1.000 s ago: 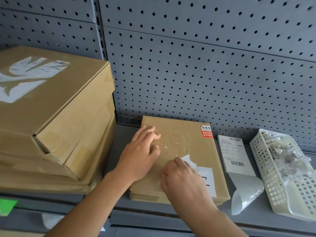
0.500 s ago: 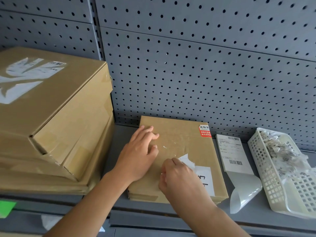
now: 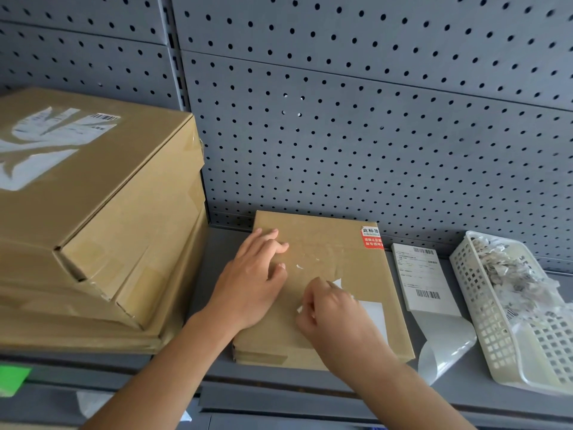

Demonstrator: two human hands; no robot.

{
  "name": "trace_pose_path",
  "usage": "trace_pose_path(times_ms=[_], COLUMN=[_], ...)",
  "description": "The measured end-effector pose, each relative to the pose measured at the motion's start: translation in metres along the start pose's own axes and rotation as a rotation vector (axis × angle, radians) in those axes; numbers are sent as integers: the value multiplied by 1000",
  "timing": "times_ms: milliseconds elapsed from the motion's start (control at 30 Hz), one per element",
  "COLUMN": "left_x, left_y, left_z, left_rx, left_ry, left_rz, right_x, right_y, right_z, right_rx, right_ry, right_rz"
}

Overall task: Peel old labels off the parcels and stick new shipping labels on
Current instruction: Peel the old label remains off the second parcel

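You are peeling the old label [image 3: 373, 311] off the parcel [image 3: 325, 240], which is lying flat mid-shelf, its back edge reaching the rear edge of the shelf [image 3: 465, 395] and its front edge coming near the shelf's front edge. Your left hand [image 3: 251, 287] is lying on the parcel's left half, fingers [image 3: 266, 240] straight and slightly apart, pressing the box down. Your right hand [image 3: 335, 318] is working at the label's torn left edge, its fingers [image 3: 310, 301] curled together and seemingly pinching a small white strip. The hand is hiding part of the label, so I cannot tell how much is left stuck.

Judging by the ragged edge and the white flecks [image 3: 299, 266] on the cardboard, the paper is tearing rather than lifting whole. You are probably doing best by pulling low and slowly, back along the surface toward the parcel's right edge, and regripping close to the peel line whenever the strip is narrowing. Pressing just beside that line should be stopping the box from sliding. The basket [image 3: 483, 305] of scraps is waiting at the shelf's right end, and the new shipping label [image 3: 424, 280] is lying just beside the parcel's right edge, so watch that your wrist is not brushing it
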State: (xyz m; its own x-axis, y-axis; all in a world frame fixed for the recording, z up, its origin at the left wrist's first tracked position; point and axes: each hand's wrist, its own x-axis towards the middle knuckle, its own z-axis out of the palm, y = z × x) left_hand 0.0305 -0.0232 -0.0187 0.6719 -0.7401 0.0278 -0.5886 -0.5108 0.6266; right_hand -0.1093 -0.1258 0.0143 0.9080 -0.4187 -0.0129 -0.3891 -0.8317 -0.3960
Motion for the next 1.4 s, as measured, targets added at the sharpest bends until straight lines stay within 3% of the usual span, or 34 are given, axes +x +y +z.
trace_pose_path(times_ms=[167, 500, 1000, 1400], left_x=[1, 0, 1, 1], left_y=[-2, 0, -1, -2], left_z=[1, 0, 0, 1], left_rx=[6, 2, 15, 22], left_ry=[9, 7, -2, 0], left_rz=[8, 6, 5, 3], right_x=[-1, -7, 3, 4], right_y=[9, 4, 33, 58], right_z=[-11, -5, -39, -49], right_rx=[86, 14, 493, 881], right_ry=[-9, -24, -15, 150], right_rz=[-24, -38, 281, 409])
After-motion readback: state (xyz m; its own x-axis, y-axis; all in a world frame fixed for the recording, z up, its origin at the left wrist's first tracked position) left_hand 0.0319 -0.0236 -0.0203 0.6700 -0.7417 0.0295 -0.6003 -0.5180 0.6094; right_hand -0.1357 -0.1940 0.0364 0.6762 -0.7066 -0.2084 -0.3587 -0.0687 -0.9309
